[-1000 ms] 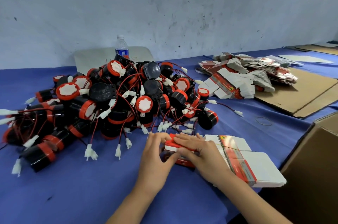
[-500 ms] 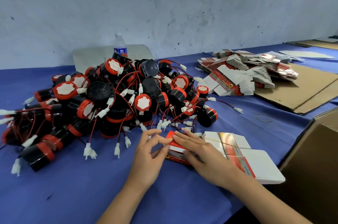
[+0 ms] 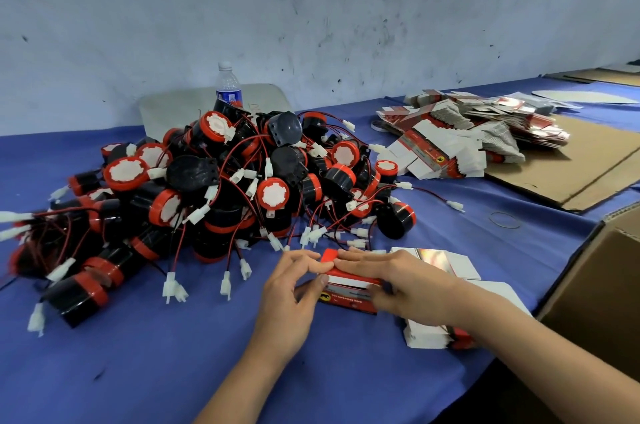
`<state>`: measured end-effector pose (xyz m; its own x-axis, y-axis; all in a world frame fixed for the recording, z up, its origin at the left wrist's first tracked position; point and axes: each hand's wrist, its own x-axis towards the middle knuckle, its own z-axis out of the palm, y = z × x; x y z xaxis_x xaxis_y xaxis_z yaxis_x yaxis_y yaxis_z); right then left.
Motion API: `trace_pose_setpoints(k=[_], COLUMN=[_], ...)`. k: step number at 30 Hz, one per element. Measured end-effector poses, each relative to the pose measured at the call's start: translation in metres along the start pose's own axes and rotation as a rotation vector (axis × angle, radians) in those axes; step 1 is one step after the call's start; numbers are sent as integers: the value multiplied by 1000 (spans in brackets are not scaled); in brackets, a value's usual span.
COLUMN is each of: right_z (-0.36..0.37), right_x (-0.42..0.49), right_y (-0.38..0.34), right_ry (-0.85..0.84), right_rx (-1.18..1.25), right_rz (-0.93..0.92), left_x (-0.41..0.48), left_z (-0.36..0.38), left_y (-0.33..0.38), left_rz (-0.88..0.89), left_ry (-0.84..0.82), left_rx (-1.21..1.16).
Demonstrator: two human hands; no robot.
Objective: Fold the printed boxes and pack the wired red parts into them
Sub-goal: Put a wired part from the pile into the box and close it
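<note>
A big heap of black and red wired parts (image 3: 221, 188) with white plugs covers the left and middle of the blue table. Just in front of it a small red printed box (image 3: 348, 292) rests on the cloth. My left hand (image 3: 291, 299) holds its left end, thumb on the front face and fingers on the top flap. My right hand (image 3: 394, 281) lies over its top and right side, fingers curled round it. Flat unfolded boxes (image 3: 460, 267) are stacked under my right forearm.
A larger pile of flat printed boxes (image 3: 464, 139) lies at the back right on sheets of cardboard (image 3: 571, 174). An open brown carton (image 3: 599, 288) stands at the right edge. A water bottle (image 3: 228, 87) stands behind the heap. A rubber band (image 3: 505, 219) lies on the cloth.
Both hands have closed in on the red box: my left fingers have come down onto its top flap and my right hand has curled over its top and side.
</note>
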<state>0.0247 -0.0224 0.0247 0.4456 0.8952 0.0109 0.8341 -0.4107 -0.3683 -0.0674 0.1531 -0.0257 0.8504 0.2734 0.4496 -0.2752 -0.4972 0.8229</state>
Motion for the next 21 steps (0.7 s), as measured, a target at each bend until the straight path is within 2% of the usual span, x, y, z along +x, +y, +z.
trace_pose_setpoints(k=[8, 13, 21], right_z=[4, 12, 20], right_x=[-8, -19, -28], right_y=[3, 8, 8], right_ry=[60, 126, 95], right_rx=[-56, 3, 40], right_rz=[-45, -81, -40], left_x=[-2, -1, 1], left_z=[0, 1, 0], left_y=[-1, -2, -5], left_rz=[39, 47, 52], left_ry=[-24, -20, -64], left_rx=[23, 22, -38])
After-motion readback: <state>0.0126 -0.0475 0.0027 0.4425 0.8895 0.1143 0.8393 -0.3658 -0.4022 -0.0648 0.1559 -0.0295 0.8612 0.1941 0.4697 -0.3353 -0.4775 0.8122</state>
